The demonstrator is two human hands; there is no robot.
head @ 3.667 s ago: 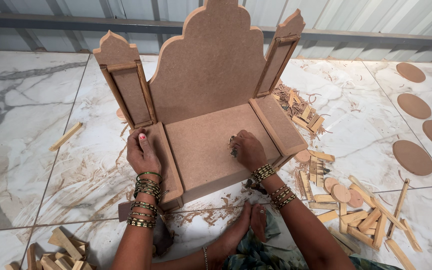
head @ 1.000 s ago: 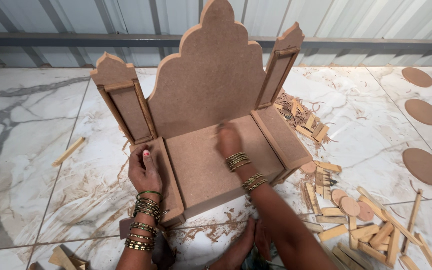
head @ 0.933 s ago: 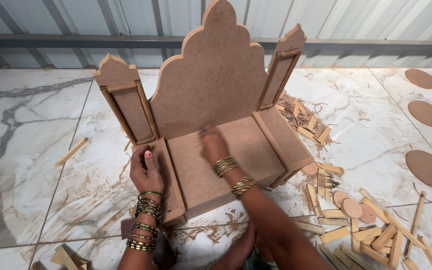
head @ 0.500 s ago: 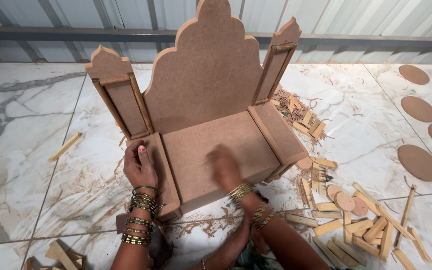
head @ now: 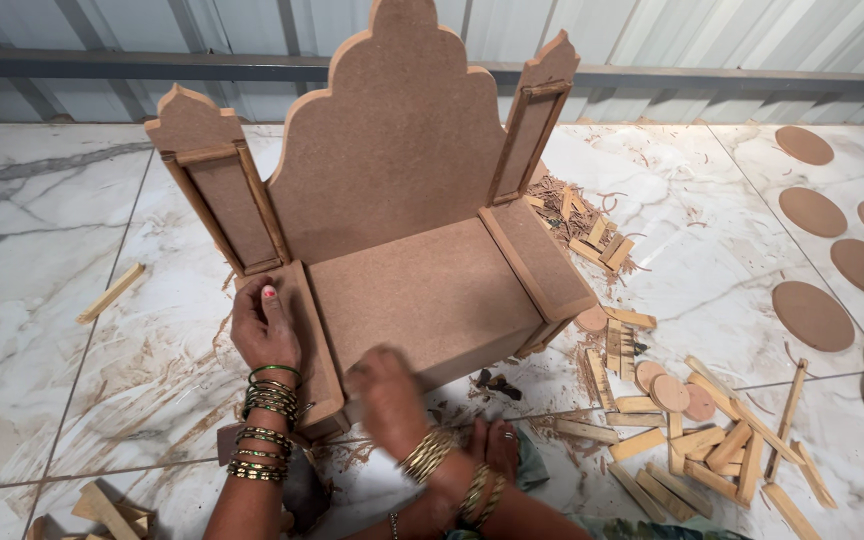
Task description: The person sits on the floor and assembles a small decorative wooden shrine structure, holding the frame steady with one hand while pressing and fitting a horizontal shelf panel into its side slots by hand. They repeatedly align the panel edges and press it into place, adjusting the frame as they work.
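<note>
A white marble floor (head: 42, 300) with grey veins is seen, backed by a corrugated metal wall (head: 712, 35). Standing upright on the floor at centre is a brown fibreboard throne-shaped piece (head: 402, 180): tall scalloped back panel, two framed side panels, flat seat tilted slightly toward the camera. Round fibreboard discs (head: 812, 315) are laid out at the right edge, well apart from the throne. A heap of small wooden strips (head: 692, 440) and smaller discs is scattered just right of the seat base, with shavings around it; one lone strip (head: 110, 293) lies to the left, more offcuts (head: 102, 510) at bottom left. The left hand (head: 264, 325), wrist stacked with green and gold bangles, is pressed flat, fingers extended, on the left arm ledge of the throne; nothing is clasped. The right hand (head: 384, 385) is blurred at the front edge of the seat, touching or just above it; whether its grip is released or clenched cannot be told. A foot (head: 497, 450) is seen just below the seat front.
</note>
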